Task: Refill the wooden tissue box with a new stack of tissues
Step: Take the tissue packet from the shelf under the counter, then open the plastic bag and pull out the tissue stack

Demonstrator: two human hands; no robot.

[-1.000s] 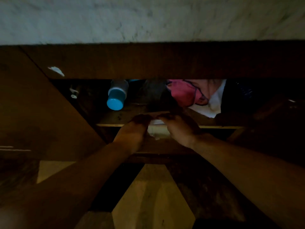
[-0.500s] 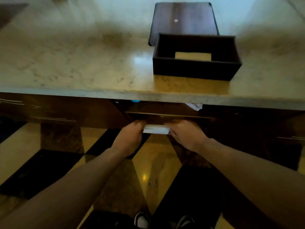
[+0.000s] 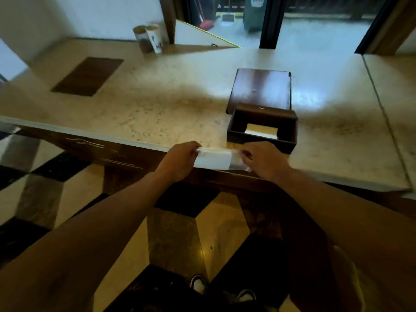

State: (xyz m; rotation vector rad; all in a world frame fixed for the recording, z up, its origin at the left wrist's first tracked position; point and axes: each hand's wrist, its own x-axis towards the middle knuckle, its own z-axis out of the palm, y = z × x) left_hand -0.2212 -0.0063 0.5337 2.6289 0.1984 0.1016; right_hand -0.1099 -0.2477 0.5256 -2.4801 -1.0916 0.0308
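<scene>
**Tissue pack held at counter edge, both hands on it**

One white tissue stack in clear wrap was held over the near edge of the marble counter, just in front of the wooden tissue box. Left hand was curled closed on the stack's left end, thumb on top. Right hand was closed on the right end, fingers pinching the loose clear wrap there. Stack was level, apart from the box.

One box, dark wood, upside down on the counter with its open side up; pale counter showed through its slot. One flat dark wood panel lay just behind it, touching or nearly so, cannot tell. One dark rectangular inset sat well left on the counter. Two cylindrical containers stood together at the far edge; the right one carried dark markings, too blurred to read. A green shape beyond the glass bore a white label, unreadable. Two shoes showed on the patterned floor.
</scene>
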